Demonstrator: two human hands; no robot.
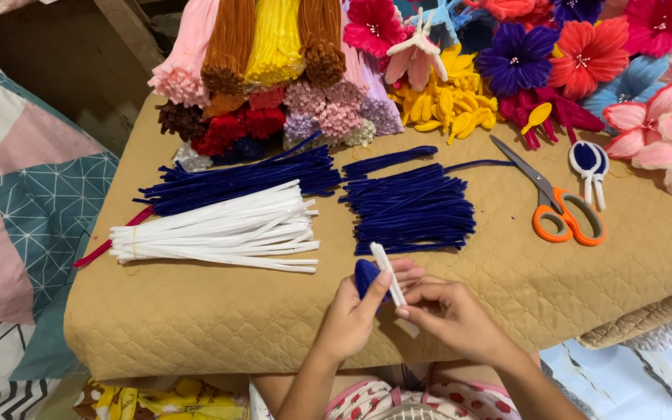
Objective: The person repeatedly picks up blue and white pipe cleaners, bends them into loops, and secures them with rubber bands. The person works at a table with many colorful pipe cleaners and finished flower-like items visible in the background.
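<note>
Pinching a white pipe cleaner (390, 277) (near the table edge (196, 342)), both hands (351, 315) (449, 315) close on a blue petal (365, 278).

The blue piece (365, 278) sits mostly hidden behind the left hand (354, 315); its shape is perhaps a petal.

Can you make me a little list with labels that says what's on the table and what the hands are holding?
Left hand: holds a blue petal
Right hand: holds a white fuzzy stick against the petal
Table cover: tan, quilted
White sticks: one tied bundle, left of the hands
Blue sticks: cut pile, above the hands
Scissors: orange handles, to the right
Flowers: finished, many colours, along the far right
</note>
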